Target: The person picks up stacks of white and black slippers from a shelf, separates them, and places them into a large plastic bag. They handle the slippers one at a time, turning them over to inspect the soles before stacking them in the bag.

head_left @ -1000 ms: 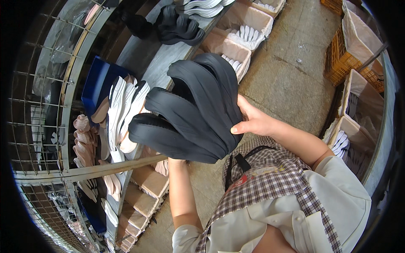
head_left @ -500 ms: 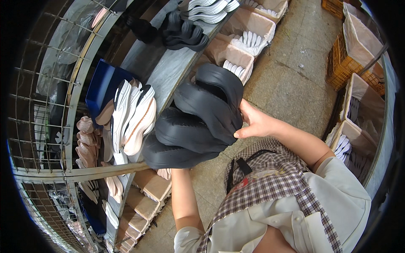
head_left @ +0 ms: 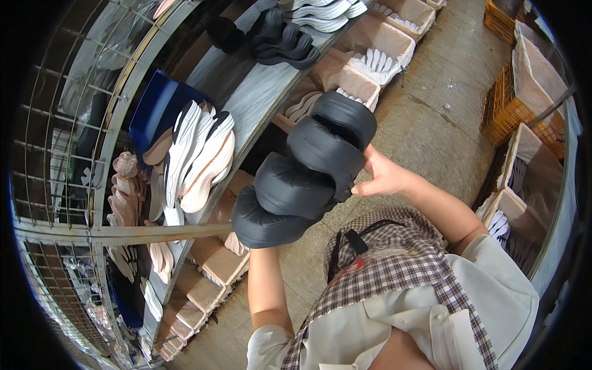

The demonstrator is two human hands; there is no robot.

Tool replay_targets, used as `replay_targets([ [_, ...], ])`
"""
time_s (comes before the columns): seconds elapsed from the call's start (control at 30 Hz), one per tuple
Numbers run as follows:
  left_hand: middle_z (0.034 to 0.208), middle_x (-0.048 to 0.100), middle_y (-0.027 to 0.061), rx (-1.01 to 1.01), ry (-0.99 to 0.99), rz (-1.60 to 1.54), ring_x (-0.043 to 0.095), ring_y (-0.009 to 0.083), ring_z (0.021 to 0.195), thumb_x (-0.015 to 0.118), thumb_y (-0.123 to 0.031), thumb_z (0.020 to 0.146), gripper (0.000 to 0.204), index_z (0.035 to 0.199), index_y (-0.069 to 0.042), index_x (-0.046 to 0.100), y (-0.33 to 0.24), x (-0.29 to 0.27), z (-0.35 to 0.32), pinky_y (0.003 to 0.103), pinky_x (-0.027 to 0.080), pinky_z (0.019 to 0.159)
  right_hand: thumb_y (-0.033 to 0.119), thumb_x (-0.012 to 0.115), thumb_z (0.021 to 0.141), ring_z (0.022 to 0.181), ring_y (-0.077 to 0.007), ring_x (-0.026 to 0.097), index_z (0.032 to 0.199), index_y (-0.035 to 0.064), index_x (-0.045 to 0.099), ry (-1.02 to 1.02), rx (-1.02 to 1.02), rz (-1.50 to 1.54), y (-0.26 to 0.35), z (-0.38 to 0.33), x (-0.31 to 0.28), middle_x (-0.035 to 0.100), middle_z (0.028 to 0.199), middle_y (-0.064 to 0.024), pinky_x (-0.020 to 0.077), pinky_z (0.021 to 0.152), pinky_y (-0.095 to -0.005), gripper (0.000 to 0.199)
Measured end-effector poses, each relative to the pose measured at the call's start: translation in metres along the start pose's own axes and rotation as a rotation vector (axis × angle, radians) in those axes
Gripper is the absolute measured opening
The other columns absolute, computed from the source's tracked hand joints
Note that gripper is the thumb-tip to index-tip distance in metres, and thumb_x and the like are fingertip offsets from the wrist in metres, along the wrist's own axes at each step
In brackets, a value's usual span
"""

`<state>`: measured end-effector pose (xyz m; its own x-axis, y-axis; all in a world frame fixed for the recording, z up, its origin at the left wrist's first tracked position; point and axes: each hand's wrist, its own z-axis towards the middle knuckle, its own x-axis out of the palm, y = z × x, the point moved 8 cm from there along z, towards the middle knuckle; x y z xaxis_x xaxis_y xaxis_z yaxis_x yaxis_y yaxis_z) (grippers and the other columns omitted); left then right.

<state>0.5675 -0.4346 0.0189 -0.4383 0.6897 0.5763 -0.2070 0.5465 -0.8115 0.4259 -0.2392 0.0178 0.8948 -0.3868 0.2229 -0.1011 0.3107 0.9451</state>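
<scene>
Several thick black shoe soles (head_left: 287, 182), fanned in an overlapping row, are held up in front of me. My right hand (head_left: 382, 174) grips their right side, thumb on the near edge and the other fingers behind. The left forearm (head_left: 268, 287) reaches up under the near left end of the row. My left hand itself is hidden by the soles, which it appears to support from below. White soles with dark and orange trim (head_left: 200, 154) stand in a bunch on the grey shelf (head_left: 259, 86) to the left of the row.
Further along the shelf lie more black soles (head_left: 283, 40) and white soles (head_left: 324, 12). Lined bins (head_left: 394, 46) holding soles stand beneath its edge. A wire mesh rack (head_left: 68, 123) and a blue tray (head_left: 154, 108) are at left. Across the aisle stand orange crates (head_left: 502, 108).
The black soles have tilted, their rounded ends turning more toward me, and shifted a little right, away from the shelf. Both hands stay with them. The view has shifted slightly.
</scene>
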Motion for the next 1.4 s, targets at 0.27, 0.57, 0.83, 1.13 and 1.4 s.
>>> replay_targets([
  [0.27, 0.118, 0.058, 0.0115, 0.067, -0.032, 0.036, 0.056, 0.0223, 0.106, 0.049, -0.025, 0.093, 0.034, 0.117, -0.002, 0.053, -0.001, -0.001, -0.009, 0.035, 0.046, 0.091, 0.013, 0.072, 0.066, 0.136, -0.0257, 0.02, 0.145, 0.0004, 0.008, -0.006, 0.001, -0.058, -0.009, -0.005, -0.004, 0.023, 0.145, -0.0161, 0.019, 0.111, -0.0369, 0.103],
  [0.57, 0.116, 0.06, 0.0113, 0.217, -0.038, 0.392, 0.057, 0.0213, 0.104, 0.048, -0.025, 0.093, 0.032, 0.114, -0.001, 0.054, -0.014, 0.011, -0.018, 0.033, 0.046, 0.091, 0.013, 0.072, 0.066, 0.129, -0.0245, 0.031, 0.144, 0.0003, 0.012, 0.025, -0.043, -0.213, -0.005, -0.005, -0.005, 0.033, 0.138, -0.0154, 0.0274, 0.107, -0.0375, 0.099],
  [0.83, 0.108, 0.064, 0.0103, -0.226, 0.077, -0.315, 0.059, 0.0195, 0.099, 0.049, -0.022, 0.093, 0.029, 0.113, 0.0, 0.055, 0.015, 0.05, 0.003, 0.031, 0.044, 0.093, 0.008, 0.069, 0.066, 0.119, -0.0218, 0.042, 0.144, 0.0027, 0.012, 0.051, -0.01, 0.143, -0.022, -0.003, -0.004, 0.037, 0.134, -0.0133, 0.0416, 0.094, -0.0355, 0.096],
  [1.13, 0.124, 0.054, 0.011, 0.076, 0.153, 0.524, 0.043, 0.0215, 0.122, 0.052, -0.01, 0.089, 0.028, 0.115, 0.001, 0.056, -0.001, 0.054, 0.0, 0.034, 0.034, 0.103, -0.004, 0.064, 0.066, 0.118, -0.0215, 0.045, 0.146, 0.0121, 0.01, 0.104, 0.067, 0.238, -0.032, -0.006, -0.008, 0.038, 0.134, -0.0108, 0.0446, 0.09, -0.0362, 0.098],
  [1.4, 0.13, 0.051, 0.0142, 0.4, 0.317, 0.931, 0.037, 0.0306, 0.13, 0.061, -0.01, 0.08, 0.031, 0.109, 0.001, 0.058, -0.018, 0.059, 0.0, 0.042, 0.031, 0.106, -0.007, 0.063, 0.064, 0.129, -0.0195, 0.033, 0.145, 0.0143, 0.016, 0.095, -0.027, 0.156, -0.026, -0.001, -0.01, 0.035, 0.139, -0.0072, 0.0355, 0.101, -0.0382, 0.097],
])
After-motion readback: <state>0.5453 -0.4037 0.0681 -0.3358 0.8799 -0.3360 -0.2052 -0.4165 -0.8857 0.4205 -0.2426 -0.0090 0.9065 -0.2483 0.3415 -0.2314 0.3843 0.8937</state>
